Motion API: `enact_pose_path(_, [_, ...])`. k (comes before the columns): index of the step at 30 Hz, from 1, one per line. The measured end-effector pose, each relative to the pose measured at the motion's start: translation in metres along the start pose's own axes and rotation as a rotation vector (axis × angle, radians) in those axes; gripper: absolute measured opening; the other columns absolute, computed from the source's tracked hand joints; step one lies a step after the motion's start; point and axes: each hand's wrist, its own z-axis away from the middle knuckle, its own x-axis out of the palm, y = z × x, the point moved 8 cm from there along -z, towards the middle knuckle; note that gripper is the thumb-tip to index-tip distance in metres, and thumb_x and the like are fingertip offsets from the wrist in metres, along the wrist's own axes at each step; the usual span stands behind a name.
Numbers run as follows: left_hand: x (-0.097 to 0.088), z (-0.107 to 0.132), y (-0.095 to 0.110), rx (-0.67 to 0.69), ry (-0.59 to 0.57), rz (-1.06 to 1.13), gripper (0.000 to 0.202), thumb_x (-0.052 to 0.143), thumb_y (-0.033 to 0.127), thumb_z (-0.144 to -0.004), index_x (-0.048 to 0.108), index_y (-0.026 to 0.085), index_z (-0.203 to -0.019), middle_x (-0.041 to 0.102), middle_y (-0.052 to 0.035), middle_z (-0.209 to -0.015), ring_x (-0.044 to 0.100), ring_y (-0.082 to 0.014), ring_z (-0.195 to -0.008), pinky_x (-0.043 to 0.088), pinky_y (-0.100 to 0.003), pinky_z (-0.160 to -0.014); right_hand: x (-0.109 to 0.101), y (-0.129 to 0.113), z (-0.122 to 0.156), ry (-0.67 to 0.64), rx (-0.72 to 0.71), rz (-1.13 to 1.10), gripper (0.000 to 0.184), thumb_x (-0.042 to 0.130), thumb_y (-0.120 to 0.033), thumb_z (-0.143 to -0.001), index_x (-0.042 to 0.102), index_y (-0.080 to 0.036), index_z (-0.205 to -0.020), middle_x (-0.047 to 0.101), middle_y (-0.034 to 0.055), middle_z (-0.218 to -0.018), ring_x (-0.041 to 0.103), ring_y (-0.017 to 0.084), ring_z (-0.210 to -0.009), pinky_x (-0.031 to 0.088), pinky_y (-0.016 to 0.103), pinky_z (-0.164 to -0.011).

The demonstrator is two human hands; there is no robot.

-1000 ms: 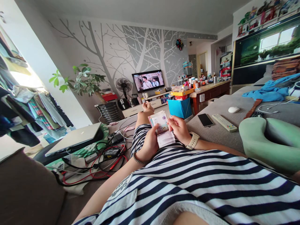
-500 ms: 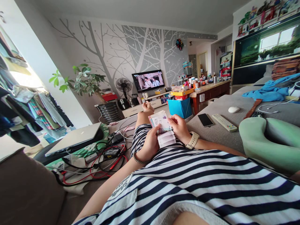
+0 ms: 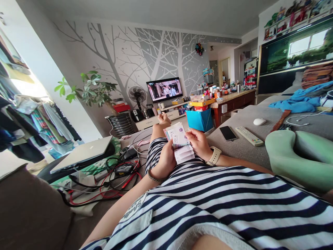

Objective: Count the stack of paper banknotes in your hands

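Note:
I lie back in a striped shirt with both hands over my lap. My left hand (image 3: pixel 164 160) is closed around a folded stack of banknotes (image 3: pixel 179 142), thumb on top. My right hand (image 3: pixel 199 143), with a pale watch at the wrist, pinches the right edge of the upper notes, bending them back. The lower ends of the notes fan out below my hands.
A phone (image 3: pixel 228 133), a remote (image 3: pixel 249 135) and a white mouse (image 3: pixel 259 122) lie on the grey couch at right. A green cushion (image 3: pixel 299 156) sits near my right arm. A laptop (image 3: pixel 83 152) and tangled cables (image 3: pixel 111 180) lie at left. A television (image 3: pixel 164 89) plays ahead.
My right hand's fingers have flicked through the notes; the top notes have folded over and the lower ends have fanned out more. The hands stay in the same place.

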Motion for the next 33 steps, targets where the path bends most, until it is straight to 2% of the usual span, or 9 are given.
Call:
enact_pose_path(14, [0.0017,0.0038,0.0034,0.011,0.019,-0.041,0.031,0.067,0.026,-0.089,0.074,0.011,-0.115,0.081,-0.0093,-0.09,0.076,-0.0278,-0.1,0.056,-0.036,-0.096,0.0006,0.0,0.0007,-0.015,0.01,-0.004,0.048,0.055,-0.066,-0.094,0.056,-0.02,-0.076,0.051,-0.002,-0.063,0.045,0.014,-0.059,0.034,0.028,-0.057])
enact_pose_path(21, [0.0018,0.006,0.0045,0.012,0.029,-0.07,0.03,0.059,0.02,-0.093,0.074,0.013,-0.117,0.081,-0.008,-0.09,0.076,-0.0275,-0.099,0.056,-0.037,-0.096,0.0005,-0.0011,0.0005,-0.02,0.015,0.013,0.051,0.053,-0.068,-0.093,0.054,-0.021,-0.075,0.05,-0.0017,-0.063,0.044,0.014,-0.059,0.034,0.028,-0.057])
enact_pose_path(27, [0.0017,0.0061,0.0045,0.022,0.03,-0.062,0.03,0.06,0.02,-0.092,0.074,0.015,-0.117,0.081,-0.0082,-0.092,0.075,-0.0284,-0.104,0.055,-0.037,-0.097,0.0006,-0.0031,0.001,-0.014,0.009,0.023,0.051,0.052,-0.069,-0.094,0.054,-0.021,-0.074,0.049,-0.0018,-0.063,0.043,0.014,-0.058,0.034,0.028,-0.057])
enact_pose_path(33, [0.0045,0.0083,0.005,0.008,0.028,-0.087,0.025,0.057,0.02,-0.092,0.076,0.014,-0.108,0.081,-0.0092,-0.091,0.073,-0.0303,-0.11,0.054,-0.039,-0.101,-0.0002,-0.006,0.0008,-0.007,-0.015,0.009,0.05,0.053,-0.066,-0.095,0.053,-0.021,-0.072,0.049,-0.0019,-0.061,0.043,0.014,-0.058,0.033,0.028,-0.057])
